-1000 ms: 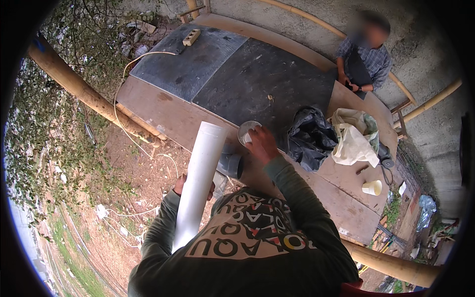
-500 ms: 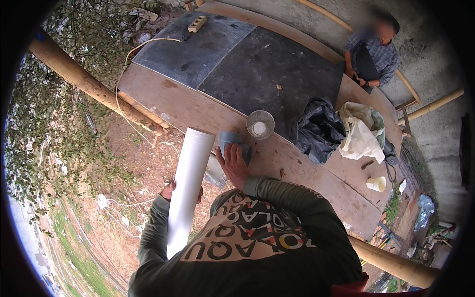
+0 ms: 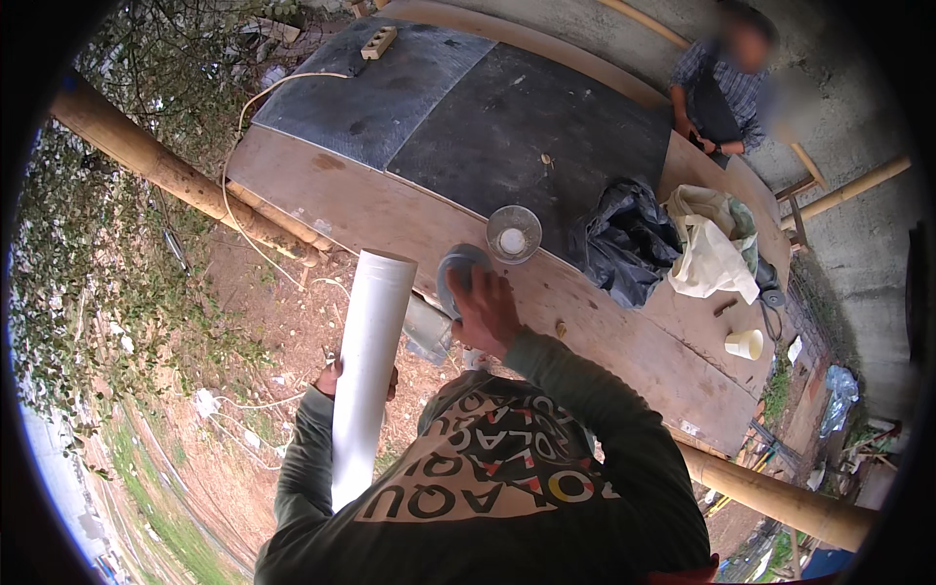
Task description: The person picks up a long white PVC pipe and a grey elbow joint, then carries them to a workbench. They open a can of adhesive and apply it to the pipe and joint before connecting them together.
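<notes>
My left hand [image 3: 331, 376] is wrapped around a long white plastic pipe [image 3: 375, 341], which stands tilted in front of me with its open end upward. Fingers show on both sides of the pipe, while the palm is hidden behind it. At the near table edge, my right hand [image 3: 485, 310] closes on a grey-blue rounded piece [image 3: 454, 273], partly covered by the fingers; its kind cannot be made out. A clear bowl [image 3: 526, 222] with something round and white inside sits just beyond that hand. Between pipe and table edge shows a silvery cylindrical thing [image 3: 426, 330].
Black sheets [image 3: 507, 117] cover part of the wooden table [image 3: 624, 341]. A black plastic bag [image 3: 624, 244], a cream cloth bag [image 3: 707, 253] and a pale cup [image 3: 744, 344] are on the right. A power strip [image 3: 378, 42] lies far left. Another person [image 3: 721, 88] is at the far right.
My right hand has turned and shifted slightly right, and the grey-blue piece now shows a rounded face. The pipe has moved a little left in the view, still in my left hand.
</notes>
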A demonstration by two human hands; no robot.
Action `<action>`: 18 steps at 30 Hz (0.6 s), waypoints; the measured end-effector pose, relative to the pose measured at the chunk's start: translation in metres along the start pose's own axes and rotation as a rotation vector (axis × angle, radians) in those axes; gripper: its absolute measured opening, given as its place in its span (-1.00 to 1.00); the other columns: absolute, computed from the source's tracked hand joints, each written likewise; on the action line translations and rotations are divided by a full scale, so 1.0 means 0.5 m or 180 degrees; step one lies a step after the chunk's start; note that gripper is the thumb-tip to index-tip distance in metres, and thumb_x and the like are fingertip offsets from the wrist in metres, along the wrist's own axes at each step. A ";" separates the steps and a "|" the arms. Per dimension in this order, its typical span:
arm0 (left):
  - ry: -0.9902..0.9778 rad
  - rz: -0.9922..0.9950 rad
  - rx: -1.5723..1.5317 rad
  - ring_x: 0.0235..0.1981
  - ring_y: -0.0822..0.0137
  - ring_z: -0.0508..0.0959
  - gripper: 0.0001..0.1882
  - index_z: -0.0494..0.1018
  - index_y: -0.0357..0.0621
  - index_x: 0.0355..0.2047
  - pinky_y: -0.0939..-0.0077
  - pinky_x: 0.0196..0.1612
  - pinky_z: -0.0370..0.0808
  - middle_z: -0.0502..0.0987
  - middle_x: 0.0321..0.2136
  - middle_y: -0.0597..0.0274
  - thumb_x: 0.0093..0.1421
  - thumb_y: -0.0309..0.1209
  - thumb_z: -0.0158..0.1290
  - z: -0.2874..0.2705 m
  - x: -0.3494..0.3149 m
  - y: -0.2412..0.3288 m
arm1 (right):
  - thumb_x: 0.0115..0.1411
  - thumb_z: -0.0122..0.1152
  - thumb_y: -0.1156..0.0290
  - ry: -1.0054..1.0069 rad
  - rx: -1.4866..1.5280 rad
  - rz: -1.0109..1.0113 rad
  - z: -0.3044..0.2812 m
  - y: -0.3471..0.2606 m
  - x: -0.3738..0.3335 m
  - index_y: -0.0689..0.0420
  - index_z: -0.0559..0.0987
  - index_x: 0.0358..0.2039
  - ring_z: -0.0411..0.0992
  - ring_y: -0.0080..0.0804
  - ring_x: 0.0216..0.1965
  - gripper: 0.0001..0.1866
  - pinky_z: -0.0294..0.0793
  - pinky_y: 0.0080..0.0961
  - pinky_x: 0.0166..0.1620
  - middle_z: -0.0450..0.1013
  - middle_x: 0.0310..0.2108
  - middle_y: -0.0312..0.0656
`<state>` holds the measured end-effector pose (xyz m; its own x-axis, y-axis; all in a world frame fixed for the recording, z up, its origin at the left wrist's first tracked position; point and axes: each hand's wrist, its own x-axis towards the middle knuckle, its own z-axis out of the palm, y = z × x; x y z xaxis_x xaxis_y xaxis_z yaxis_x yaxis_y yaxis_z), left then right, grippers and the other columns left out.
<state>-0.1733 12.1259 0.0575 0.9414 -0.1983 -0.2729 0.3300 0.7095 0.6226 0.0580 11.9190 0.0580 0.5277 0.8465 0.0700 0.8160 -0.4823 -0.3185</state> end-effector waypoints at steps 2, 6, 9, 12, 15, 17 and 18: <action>-0.0036 0.0070 -0.0075 -0.30 -0.03 0.60 0.07 0.30 -0.32 0.17 0.16 -0.25 0.59 0.53 -0.23 -0.20 -0.06 0.38 0.21 -0.024 -0.006 -0.024 | -0.05 0.32 0.29 0.0251 0.1295 0.0252 -0.067 0.048 -0.053 0.13 0.33 0.23 0.41 0.06 -0.02 -0.23 0.38 -0.14 0.09 0.36 0.01 0.15; 0.0107 0.0015 0.0162 -0.23 0.01 0.58 0.07 0.31 -0.29 0.17 0.15 -0.21 0.56 0.53 -0.25 -0.11 -0.06 0.39 0.21 -0.111 -0.002 -0.108 | 0.10 0.22 0.20 0.0265 0.5371 0.1314 -0.152 0.176 -0.144 0.11 0.24 0.34 0.34 -0.07 0.22 -0.21 0.26 -0.20 0.29 0.33 0.22 -0.03; 0.0113 -0.0014 0.0153 -0.18 0.02 0.58 0.10 0.29 -0.28 0.19 0.12 -0.16 0.56 0.52 -0.18 -0.09 -0.10 0.37 0.26 -0.139 0.019 -0.189 | 0.25 0.09 0.11 0.0033 0.7415 0.0530 -0.150 0.249 -0.175 0.10 0.23 0.37 0.26 -0.11 0.30 -0.28 0.17 -0.21 0.37 0.26 0.32 -0.10; -0.0162 -0.0052 0.0113 0.03 0.09 0.48 0.13 0.17 -0.30 0.28 0.18 0.06 0.44 0.43 0.04 -0.06 -0.04 0.30 0.27 -0.093 0.047 -0.234 | 0.31 0.05 0.00 -0.0353 0.7921 0.0055 -0.132 0.310 -0.203 0.10 0.23 0.37 0.25 -0.12 0.31 -0.28 0.17 -0.07 0.37 0.26 0.33 -0.11; -0.0150 -0.0242 0.0309 0.21 0.16 0.39 0.19 0.04 -0.34 0.37 0.26 0.26 0.31 0.35 0.22 -0.02 0.00 0.27 0.26 0.016 0.064 -0.231 | 0.27 0.11 -0.11 -0.0149 0.6980 0.0896 -0.134 0.365 -0.230 0.14 0.22 0.36 0.25 -0.14 0.31 -0.19 0.19 -0.04 0.36 0.25 0.33 -0.10; 0.0085 -0.0278 0.0573 0.24 0.15 0.36 0.22 0.02 -0.35 0.38 0.27 0.29 0.27 0.32 0.24 -0.04 -0.01 0.28 0.25 0.103 0.076 -0.224 | 0.22 0.18 -0.09 -0.0331 0.6298 0.1165 -0.160 0.402 -0.235 0.17 0.20 0.37 0.24 -0.16 0.32 -0.14 0.20 -0.12 0.36 0.23 0.34 -0.08; 0.0105 -0.0234 0.0678 0.25 0.15 0.35 0.23 0.01 -0.36 0.38 0.28 0.30 0.25 0.31 0.25 -0.04 -0.02 0.29 0.25 0.147 0.085 -0.224 | 0.20 0.22 -0.04 -0.0629 0.6134 0.1084 -0.183 0.421 -0.233 0.19 0.19 0.38 0.22 -0.17 0.33 -0.13 0.20 -0.18 0.35 0.23 0.34 -0.08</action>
<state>-0.1653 11.9884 0.0299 0.9126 -0.2195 -0.3450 0.4083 0.5346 0.7399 0.1898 11.6980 0.0693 0.4401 0.8621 -0.2511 -0.6671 0.1267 -0.7341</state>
